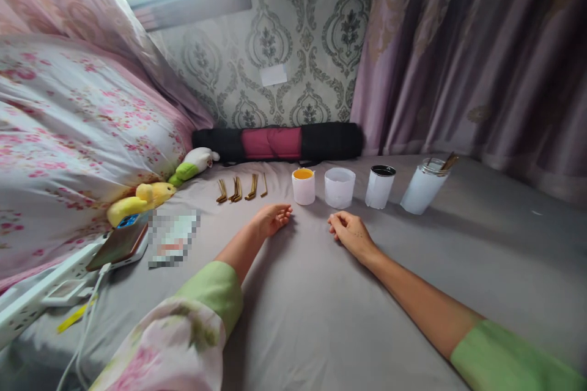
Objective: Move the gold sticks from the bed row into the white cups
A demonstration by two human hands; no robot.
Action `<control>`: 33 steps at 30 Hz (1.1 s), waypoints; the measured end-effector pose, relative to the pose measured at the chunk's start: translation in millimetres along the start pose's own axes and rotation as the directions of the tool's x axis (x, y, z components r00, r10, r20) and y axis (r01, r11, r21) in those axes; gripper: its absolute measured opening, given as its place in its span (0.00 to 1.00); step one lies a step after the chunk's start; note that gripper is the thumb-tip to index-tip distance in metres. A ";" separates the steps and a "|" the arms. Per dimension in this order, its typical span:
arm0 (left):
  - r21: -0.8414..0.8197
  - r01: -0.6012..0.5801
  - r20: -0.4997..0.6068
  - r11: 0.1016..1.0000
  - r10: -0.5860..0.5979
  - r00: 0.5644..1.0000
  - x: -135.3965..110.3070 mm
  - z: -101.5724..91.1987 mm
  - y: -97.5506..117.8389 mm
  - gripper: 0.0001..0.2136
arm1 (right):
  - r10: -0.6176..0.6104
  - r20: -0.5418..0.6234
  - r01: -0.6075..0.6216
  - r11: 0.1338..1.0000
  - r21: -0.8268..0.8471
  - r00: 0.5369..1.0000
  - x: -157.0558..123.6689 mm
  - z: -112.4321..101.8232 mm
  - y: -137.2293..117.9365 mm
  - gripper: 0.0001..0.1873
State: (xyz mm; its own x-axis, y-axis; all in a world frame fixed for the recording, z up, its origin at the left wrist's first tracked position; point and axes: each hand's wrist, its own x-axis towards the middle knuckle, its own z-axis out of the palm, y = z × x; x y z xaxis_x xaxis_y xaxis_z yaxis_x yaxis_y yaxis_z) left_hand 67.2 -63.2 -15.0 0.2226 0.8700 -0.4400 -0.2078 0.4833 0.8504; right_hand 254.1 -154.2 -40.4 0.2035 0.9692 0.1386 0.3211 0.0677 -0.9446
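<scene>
My left hand rests on the grey bed sheet with loosely stretched fingers, holding nothing. It is nearest a white cup with a yellow inside. To its left lie several small groups of gold-brown L-shaped rods. My right hand lies on the sheet with its fingers curled in; nothing shows between them. Just beyond it stands a wide translucent white tub. Farther right are a white cylinder with a dark inside and a tilted-looking white-wrapped jar with gold-brown sticks poking out.
At left are a phone, a blurred packet, a white power strip with cables, and plush toys. A black and maroon roll lies along the wall. Curtains hang at right.
</scene>
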 end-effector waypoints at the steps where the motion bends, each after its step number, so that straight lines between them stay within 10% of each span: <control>1: 0.032 -0.020 -0.028 0.999 0.021 0.999 3.6 -1.9 2.3 0.03 | -0.008 0.002 0.008 1.000 -0.006 1.000 0.0 -0.3 0.4 0.16; 15: 0.583 -0.063 -0.225 0.810 0.236 0.945 30.8 -20.5 28.3 0.16 | -0.074 -0.008 0.072 0.992 -0.104 0.997 1.5 -1.0 5.9 0.16; 33: 0.980 0.015 -0.130 0.200 0.575 0.807 53.0 -48.2 53.0 0.06 | -0.078 0.015 0.079 0.988 -0.129 0.997 4.2 -0.3 9.4 0.16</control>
State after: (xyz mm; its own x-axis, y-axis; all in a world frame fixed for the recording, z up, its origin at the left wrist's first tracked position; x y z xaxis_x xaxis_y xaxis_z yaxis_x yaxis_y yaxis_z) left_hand 22.0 13.2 -7.2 -0.0638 0.9933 0.0964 0.8948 0.0142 0.4462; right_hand 258.2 -149.6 -48.5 0.1640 0.9644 0.2077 0.4526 0.1135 -0.8845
